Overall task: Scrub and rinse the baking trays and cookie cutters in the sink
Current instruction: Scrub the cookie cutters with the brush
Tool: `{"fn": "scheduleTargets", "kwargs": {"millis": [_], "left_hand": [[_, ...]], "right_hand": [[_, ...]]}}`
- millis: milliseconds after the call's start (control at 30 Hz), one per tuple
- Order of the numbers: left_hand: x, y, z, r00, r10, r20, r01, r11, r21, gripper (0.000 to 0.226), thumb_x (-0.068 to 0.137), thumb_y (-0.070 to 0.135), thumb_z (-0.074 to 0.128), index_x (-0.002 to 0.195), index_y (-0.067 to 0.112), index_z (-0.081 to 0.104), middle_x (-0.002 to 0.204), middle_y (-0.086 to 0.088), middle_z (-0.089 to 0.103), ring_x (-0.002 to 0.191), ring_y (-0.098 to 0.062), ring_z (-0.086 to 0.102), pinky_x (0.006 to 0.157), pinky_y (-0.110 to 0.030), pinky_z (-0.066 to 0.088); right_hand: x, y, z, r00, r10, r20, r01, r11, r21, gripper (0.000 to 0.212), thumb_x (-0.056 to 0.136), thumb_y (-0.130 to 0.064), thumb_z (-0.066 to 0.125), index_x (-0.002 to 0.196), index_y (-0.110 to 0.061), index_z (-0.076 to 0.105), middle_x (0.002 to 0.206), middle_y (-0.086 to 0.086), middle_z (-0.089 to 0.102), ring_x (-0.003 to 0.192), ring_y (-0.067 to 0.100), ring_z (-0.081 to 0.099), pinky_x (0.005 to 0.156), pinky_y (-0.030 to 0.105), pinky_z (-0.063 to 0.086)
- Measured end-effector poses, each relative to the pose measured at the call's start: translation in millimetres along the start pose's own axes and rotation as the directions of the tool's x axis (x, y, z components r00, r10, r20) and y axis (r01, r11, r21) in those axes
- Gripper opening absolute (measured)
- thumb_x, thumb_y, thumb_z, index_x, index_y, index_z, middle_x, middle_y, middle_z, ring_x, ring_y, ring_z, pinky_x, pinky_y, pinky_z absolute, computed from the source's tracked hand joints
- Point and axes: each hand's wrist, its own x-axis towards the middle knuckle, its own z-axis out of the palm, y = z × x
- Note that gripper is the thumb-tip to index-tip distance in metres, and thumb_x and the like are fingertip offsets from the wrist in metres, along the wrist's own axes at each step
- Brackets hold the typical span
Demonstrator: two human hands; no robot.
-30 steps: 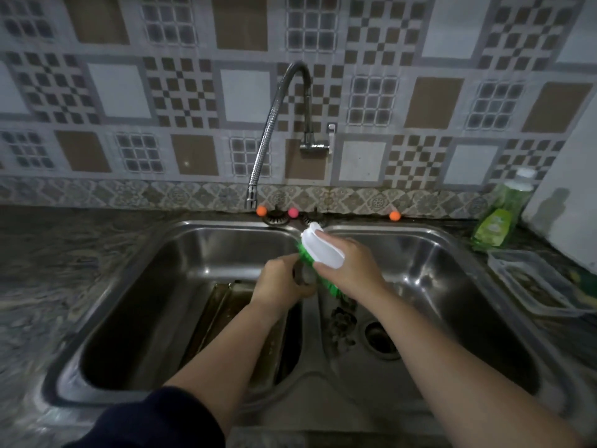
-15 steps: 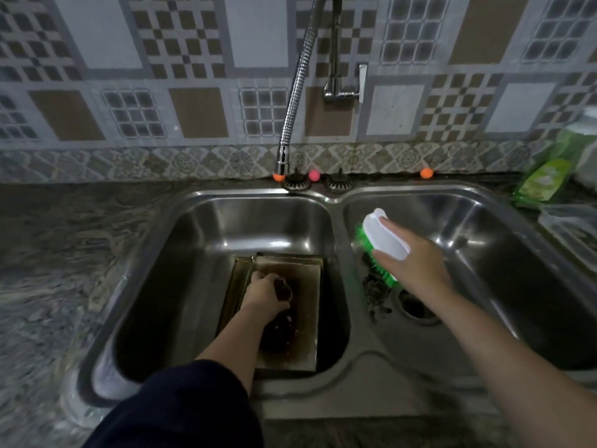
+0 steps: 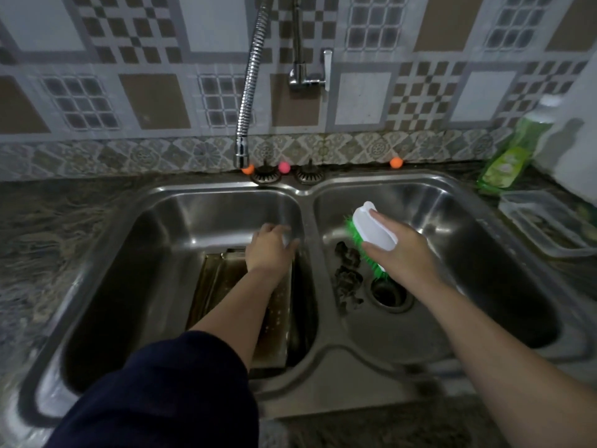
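Note:
A stained baking tray point(image 3: 219, 286) lies on the floor of the left basin of the steel double sink point(image 3: 310, 195). My left hand point(image 3: 269, 250) hovers over the tray's far end with its fingers relaxed and blurred, and I see nothing in it. My right hand point(image 3: 403, 257) grips a white scrub brush point(image 3: 374, 232) with green bristles, held over the right basin. Dark cookie cutters point(image 3: 347, 270) lie on the right basin's floor just left of the brush, beside the drain point(image 3: 387, 294).
The flexible tap hose point(image 3: 248, 79) hangs over the back of the left basin, its nozzle near the rim. A green dish-soap bottle point(image 3: 510, 156) and a clear plastic container point(image 3: 546, 224) stand on the counter at right. Small orange and pink balls sit behind the sink.
My left hand has lifted off the middle of the tray, where it held a dark cutter, and moved toward the far end. The right hand and brush stay over the right basin.

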Motion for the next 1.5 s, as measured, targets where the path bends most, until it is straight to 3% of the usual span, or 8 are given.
{"fn": "scheduleTargets", "kwargs": {"millis": [233,467,633,767,933,1133,1300,1500], "left_hand": [[4,88,47,0.983,0.138,0.123,-0.136,0.99,-0.019,0.037,0.092,0.021,0.056,0.128,0.014,0.057,0.13,-0.009,0.053,0.114,-0.027,0.055,0.097,-0.037,0.046],[2,108,131,0.903,-0.232,0.362,0.196,0.972,0.132,0.03,0.089,0.016,0.057,0.117,0.005,0.062,0.117,-0.013,0.064,0.107,-0.028,0.061,0.082,-0.032,0.051],[13,107,176,0.834,-0.454,0.313,0.469,0.882,0.03,0.039,0.092,0.02,0.059,0.128,0.006,0.055,0.128,-0.012,0.058,0.117,-0.028,0.056,0.086,-0.03,0.046],[21,100,188,0.814,-0.535,0.225,0.493,0.842,0.219,0.035,0.088,0.029,0.062,0.118,0.011,0.062,0.126,-0.008,0.058,0.114,-0.025,0.058,0.088,-0.031,0.051],[17,107,185,0.833,-0.531,0.156,0.481,0.834,0.269,0.043,0.084,0.028,0.067,0.122,0.009,0.059,0.126,-0.012,0.057,0.113,-0.03,0.057,0.09,-0.037,0.052],[16,155,158,0.953,-0.297,0.06,0.289,0.951,0.107,0.065,0.079,0.032,0.074,0.133,0.008,0.047,0.137,-0.011,0.041,0.115,-0.029,0.051,0.094,-0.04,0.048],[17,212,146,0.996,-0.084,0.013,0.085,0.991,-0.099,0.073,0.071,0.034,0.081,0.133,0.01,0.05,0.133,-0.013,0.048,0.115,-0.028,0.053,0.095,-0.034,0.045],[-1,252,150,0.995,0.098,0.009,-0.095,0.979,-0.18,0.072,0.064,0.037,0.084,0.126,0.012,0.058,0.117,-0.01,0.057,0.108,-0.025,0.056,0.091,-0.026,0.042]], "right_hand": [[16,33,-22,1.0,0.018,0.011,-0.018,0.999,-0.045,0.064,0.082,-0.03,0.071,0.139,-0.042,0.045,0.131,0.001,0.052,0.114,0.013,0.049,0.084,0.022,0.037],[35,90,-41,0.998,0.007,0.07,-0.004,0.999,-0.037,0.065,0.08,-0.03,0.073,0.139,-0.039,0.046,0.134,-0.001,0.052,0.12,0.016,0.049,0.094,0.025,0.042],[46,128,-51,0.992,-0.027,0.12,0.032,0.999,-0.033,0.066,0.079,-0.029,0.074,0.139,-0.038,0.047,0.138,-0.007,0.048,0.125,0.012,0.045,0.095,0.017,0.037],[54,145,-69,0.989,-0.029,0.143,0.036,0.998,-0.047,0.065,0.08,-0.028,0.073,0.139,-0.038,0.047,0.131,-0.002,0.053,0.118,0.014,0.05,0.087,0.018,0.037],[62,152,-99,0.988,-0.037,0.151,0.042,0.999,-0.029,0.064,0.08,-0.028,0.072,0.139,-0.039,0.047,0.127,0.0,0.056,0.116,0.015,0.052,0.084,0.021,0.04],[88,132,-182,0.998,-0.063,-0.013,0.06,0.988,-0.145,0.064,0.076,-0.034,0.075,0.134,-0.029,0.05,0.129,0.003,0.056,0.114,0.024,0.054,0.087,0.031,0.042],[104,143,-264,0.988,0.11,-0.108,-0.142,0.921,-0.362,0.059,0.08,-0.044,0.07,0.134,-0.031,0.052,0.131,0.004,0.059,0.117,0.027,0.055,0.088,0.032,0.042],[98,174,-265,0.959,0.282,0.02,-0.245,0.865,-0.438,0.052,0.084,-0.045,0.064,0.134,-0.035,0.053,0.137,0.003,0.055,0.119,0.028,0.054,0.09,0.033,0.046]]}}
